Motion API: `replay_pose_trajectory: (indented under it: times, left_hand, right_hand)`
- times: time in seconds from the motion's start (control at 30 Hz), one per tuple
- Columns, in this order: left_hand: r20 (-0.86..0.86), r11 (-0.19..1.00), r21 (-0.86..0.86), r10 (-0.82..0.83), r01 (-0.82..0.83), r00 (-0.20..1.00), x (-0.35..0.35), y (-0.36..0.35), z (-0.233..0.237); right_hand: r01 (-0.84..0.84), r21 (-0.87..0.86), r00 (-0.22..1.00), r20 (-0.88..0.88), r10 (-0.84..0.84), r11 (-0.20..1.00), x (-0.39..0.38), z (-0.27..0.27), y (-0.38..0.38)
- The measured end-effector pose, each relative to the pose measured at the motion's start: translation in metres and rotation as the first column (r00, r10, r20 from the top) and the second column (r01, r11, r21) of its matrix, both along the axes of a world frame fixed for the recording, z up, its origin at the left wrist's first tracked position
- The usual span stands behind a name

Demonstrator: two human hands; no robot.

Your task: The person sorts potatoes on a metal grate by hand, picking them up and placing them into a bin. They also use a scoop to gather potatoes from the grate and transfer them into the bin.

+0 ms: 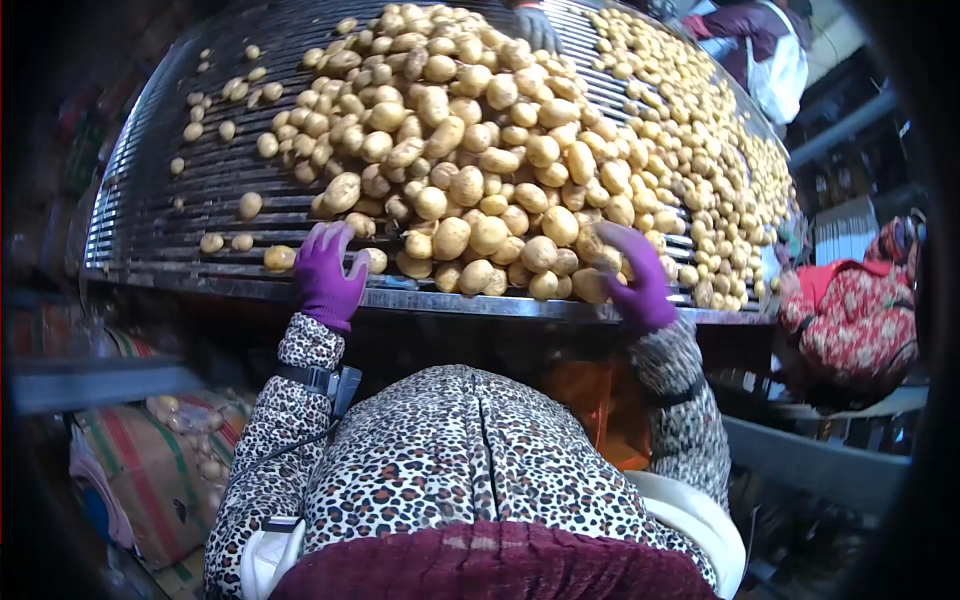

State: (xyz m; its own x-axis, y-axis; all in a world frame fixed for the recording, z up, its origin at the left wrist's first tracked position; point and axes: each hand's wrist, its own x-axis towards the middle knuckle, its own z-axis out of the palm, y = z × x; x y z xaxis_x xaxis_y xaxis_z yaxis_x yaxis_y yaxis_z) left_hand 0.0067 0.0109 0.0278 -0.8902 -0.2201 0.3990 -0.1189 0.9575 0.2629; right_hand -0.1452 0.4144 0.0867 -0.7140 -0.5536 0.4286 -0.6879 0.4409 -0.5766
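A large heap of yellow potatoes (470, 150) lies on a slatted metal sorting table (180, 200). My left hand (328, 275), in a purple glove, rests at the table's near edge with fingers spread, touching a potato (375, 260) at the heap's front. My right hand (635, 280), also in a purple glove, reaches into the front right of the heap, its fingers against a potato (592, 285); whether it grips it I cannot tell. My leopard-print sleeves fill the lower view.
A person in a red patterned jacket (850, 320) stands at the right. Another person in white and dark red (770, 50) is at the far end, with a gloved hand (535, 25) on the heap. A sack of potatoes (170, 450) lies low left.
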Motion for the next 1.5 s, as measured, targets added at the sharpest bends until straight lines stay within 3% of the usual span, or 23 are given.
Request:
replay_pose_trajectory:
  times: [0.1, 0.23, 0.33, 0.43, 0.6, 0.7, 0.77, 0.8, 0.9, 0.97, 1.0, 1.03, 1.07, 1.1, 1.17, 1.23, 1.3, 1.33, 1.37, 1.4, 1.43, 1.47, 1.5]
  left_hand:
    - [-0.023, 0.999, -0.005, 0.04, -0.04, 0.999, 0.0, 0.006, 0.01]
    - [0.012, 0.996, 0.019, 0.09, -0.09, 0.996, 0.001, 0.002, 0.004]
    - [0.009, 0.994, 0.03, 0.102, -0.102, 0.995, 0.001, 0.003, 0.006]
    - [0.026, 0.993, 0.048, 0.11, -0.111, 0.994, 0.001, 0.005, 0.011]
    - [0.016, 0.994, 0.039, 0.099, -0.1, 0.995, -0.001, 0.005, 0.012]
    - [0.029, 0.995, 0.029, 0.1, -0.101, 0.995, -0.001, 0.006, 0.013]
    - [0.028, 0.994, 0.03, 0.101, -0.101, 0.995, -0.002, 0.006, 0.012]
    - [0.023, 0.994, 0.025, 0.103, -0.103, 0.994, -0.002, 0.007, 0.013]
    - [0.048, 0.993, 0.016, 0.113, -0.114, 0.992, -0.003, 0.008, 0.016]
    - [0.045, 0.993, 0.021, 0.116, -0.117, 0.992, -0.006, 0.005, 0.016]
    - [0.036, 0.992, 0.027, 0.121, -0.122, 0.992, -0.006, 0.005, 0.015]
    - [0.033, 0.991, 0.035, 0.125, -0.126, 0.992, -0.005, 0.007, 0.015]
    - [0.051, 0.99, 0.037, 0.135, -0.137, 0.99, -0.006, 0.007, 0.018]
    - [0.041, 0.986, 0.043, 0.157, -0.159, 0.987, -0.008, 0.008, 0.02]
    - [0.047, 0.983, 0.053, 0.175, -0.177, 0.983, -0.007, 0.01, 0.024]
    - [0.039, 0.985, 0.039, 0.167, -0.169, 0.985, -0.008, 0.007, 0.023]
    - [0.035, 0.985, 0.043, 0.168, -0.169, 0.985, -0.009, 0.008, 0.023]
    - [0.031, 0.985, 0.04, 0.167, -0.168, 0.985, -0.009, 0.008, 0.022]
    - [0.024, 0.987, 0.039, 0.158, -0.159, 0.987, -0.009, 0.008, 0.022]
    - [0.047, 0.985, 0.032, 0.166, -0.168, 0.985, -0.009, 0.01, 0.023]
    - [0.044, 0.986, 0.045, 0.158, -0.16, 0.986, -0.009, 0.008, 0.019]
    - [0.046, 0.987, 0.051, 0.15, -0.152, 0.988, -0.009, 0.009, 0.02]
    - [0.049, 0.988, 0.054, 0.145, -0.147, 0.988, -0.009, 0.009, 0.023]
  right_hand:
    - [-0.262, 0.349, 0.918, -0.199, 0.345, 0.9, -0.019, 0.029, -0.098]
    - [-0.295, 0.596, 0.781, -0.3, 0.547, 0.747, -0.045, 0.019, -0.176]
    - [-0.284, 0.632, 0.825, -0.222, 0.519, 0.721, -0.072, 0.015, -0.187]
    - [-0.269, 0.538, 0.811, -0.321, 0.489, 0.799, -0.099, -0.007, -0.175]
    - [-0.261, 0.677, 0.824, -0.215, 0.524, 0.688, -0.113, 0.007, -0.173]
    - [-0.212, 0.68, 0.799, -0.293, 0.525, 0.702, -0.126, 0.005, -0.165]
    - [-0.217, 0.615, 0.888, -0.198, 0.416, 0.758, -0.133, 0.016, -0.153]
    - [-0.075, 0.639, 0.878, -0.321, 0.354, 0.765, -0.145, 0.007, -0.149]
    - [0.047, 0.714, 0.911, -0.317, 0.263, 0.698, -0.185, 0.005, -0.123]
    - [0.075, 0.792, 0.9, -0.316, 0.301, 0.606, -0.21, 0.014, -0.104]
    - [0.091, 0.863, 0.99, -0.133, 0.05, 0.496, -0.229, 0.014, -0.105]
    - [0.217, 0.835, 0.941, -0.317, 0.121, 0.505, -0.249, 0.001, -0.08]
    - [0.256, 0.876, 0.958, -0.285, 0.011, 0.409, -0.279, -0.023, -0.062]
    - [0.192, 0.954, 0.98, -0.173, -0.098, 0.231, -0.266, 0.011, -0.076]
    - [0.054, 0.987, 0.951, -0.004, -0.31, 0.152, -0.283, 0.033, -0.09]
    - [0.206, 0.969, 0.932, -0.151, -0.329, 0.138, -0.294, 0.031, -0.087]
    - [0.251, 0.912, 0.961, -0.196, -0.195, 0.324, -0.286, 0.044, -0.098]
    - [0.252, 0.832, 0.92, -0.364, 0.142, 0.495, -0.258, 0.058, -0.11]
    - [0.088, 0.705, 0.98, -0.186, 0.064, 0.704, -0.251, 0.06, -0.133]
    - [-0.006, 0.672, 0.933, -0.262, 0.245, 0.74, -0.238, 0.05, -0.152]
    - [-0.108, 0.46, 0.799, -0.487, 0.352, 0.881, -0.225, 0.029, -0.178]
    - [-0.311, 0.501, 0.761, -0.378, 0.527, 0.808, -0.189, 0.046, -0.199]
    - [-0.356, 0.63, 0.761, -0.233, 0.606, 0.69, -0.161, 0.041, -0.222]
